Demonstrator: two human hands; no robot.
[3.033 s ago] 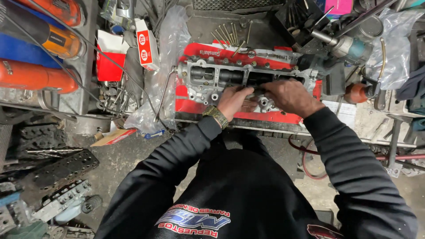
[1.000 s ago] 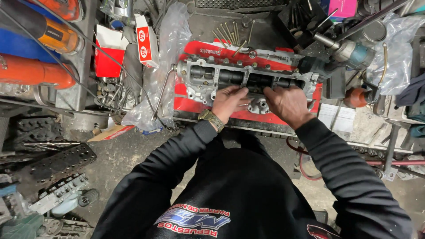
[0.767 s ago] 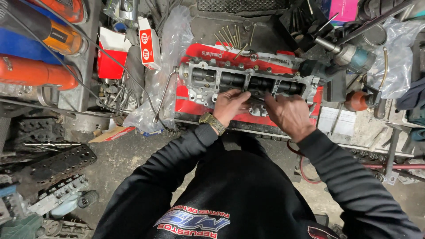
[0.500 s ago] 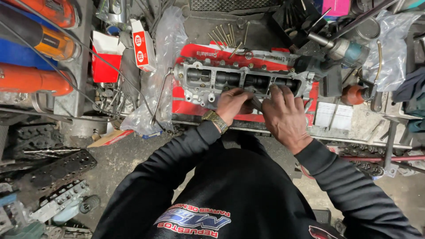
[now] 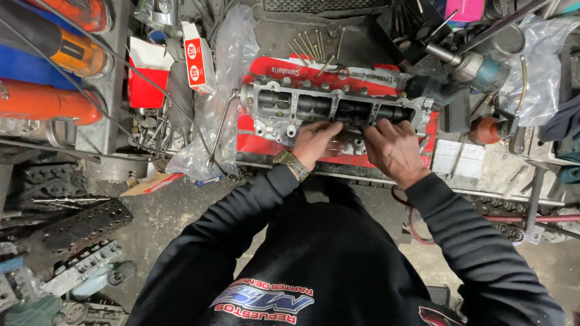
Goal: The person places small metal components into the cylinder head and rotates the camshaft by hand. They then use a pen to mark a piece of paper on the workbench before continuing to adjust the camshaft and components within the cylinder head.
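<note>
**Dark sweatshirt, metal watch**

The person wears a black long-sleeved sweatshirt (image 5: 338, 259) with a red, white and blue printed emblem on the chest. A chunky metal wristwatch (image 5: 290, 163) sits at the left cuff. Both hands are bare.

Grey metal engine part (image 5: 335, 108) on red cardboard (image 5: 272, 142). Black sleeves (image 5: 241, 211). Red and white box (image 5: 199, 57). Orange tube (image 5: 42, 102). Clear plastic bag (image 5: 208, 115). Greenish watch (image 5: 290, 163).

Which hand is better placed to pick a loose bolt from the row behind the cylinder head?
Probably the right hand: its fingers already lie over the cylinder head, nearer the bolts; the left hand sits lower.
</note>
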